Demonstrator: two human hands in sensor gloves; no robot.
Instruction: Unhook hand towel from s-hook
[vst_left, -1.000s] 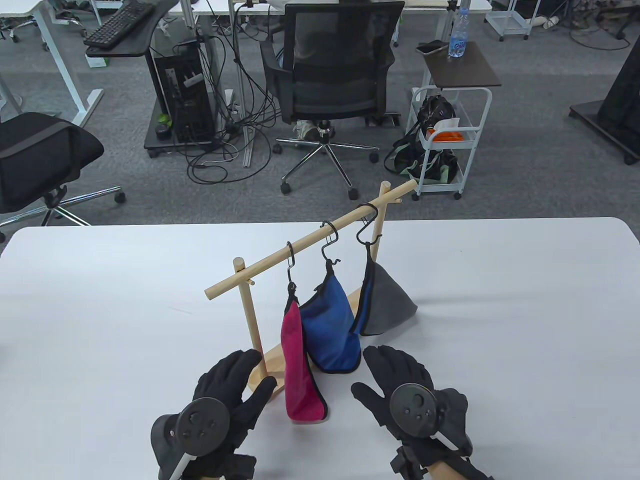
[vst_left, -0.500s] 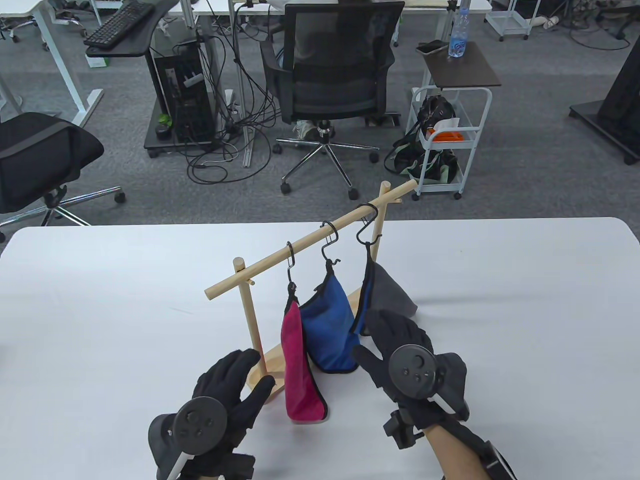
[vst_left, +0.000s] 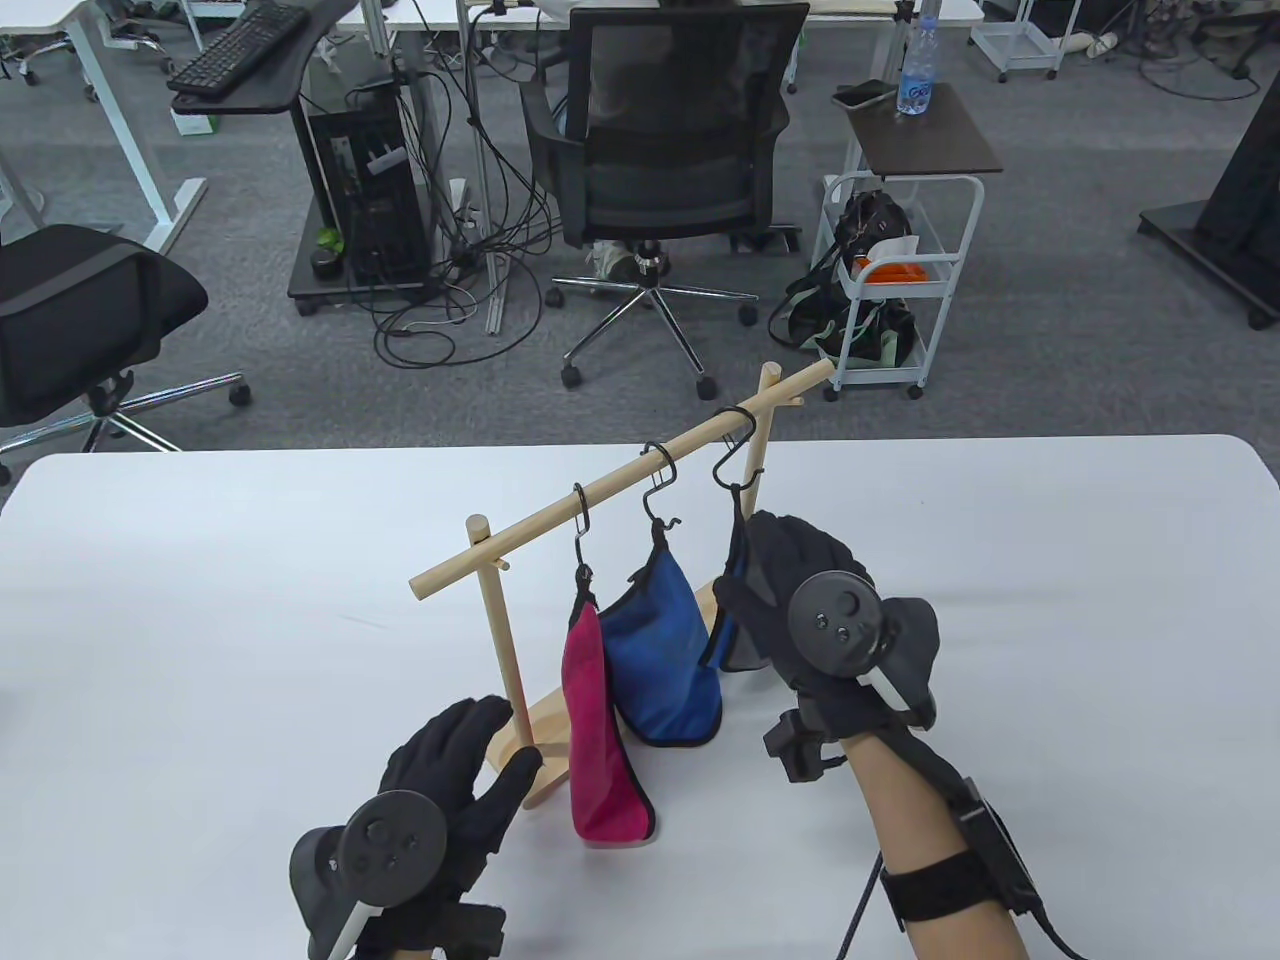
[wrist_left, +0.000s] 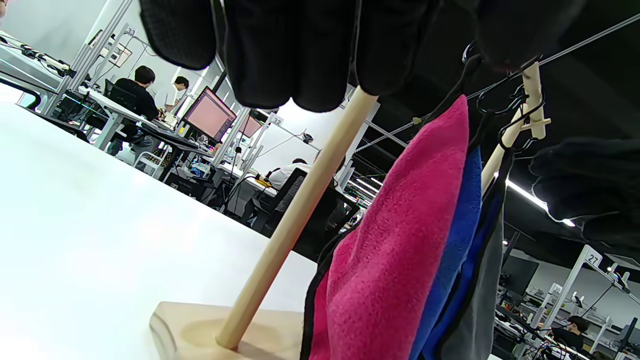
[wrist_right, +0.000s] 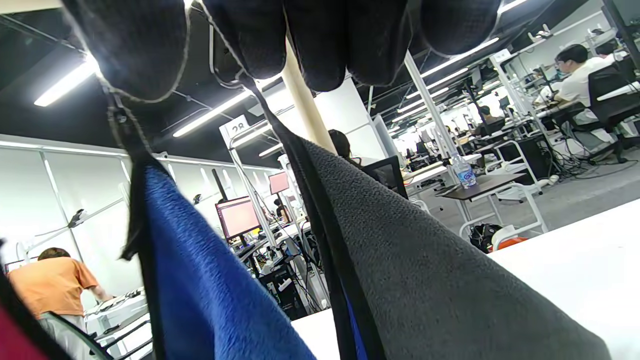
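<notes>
We work over a white bench (vst_left: 200, 620) that carries a wooden rack (vst_left: 620, 478), its slanted rail bearing three black S-hooks, each with a towel hanging from it. All three towels are on their hooks, so nothing is unhooked yet and we judge the task to be at its approach. The blue towel (vst_left: 660, 660) hangs in the middle, the pink towel (vst_left: 598, 740) nearest us, and the grey towel (wrist_right: 425, 280) at the far end under the farthest s-hook (vst_left: 735, 450). Our right hand (vst_left: 810, 610) is raised against the upper part of the grey towel, just below its hook; in the right wrist view its fingers (wrist_right: 320, 40) spread loosely above the towel's black edging, and we cannot tell whether they grip the cloth or only touch it. Our left hand (vst_left: 440, 790) lies low by the rack's near post and base, fingers extended and holding nothing. What is left, in our judgement, is to take the towel's loop, lift it clear of the hook's lower curl, and bring the towel away.
</notes>
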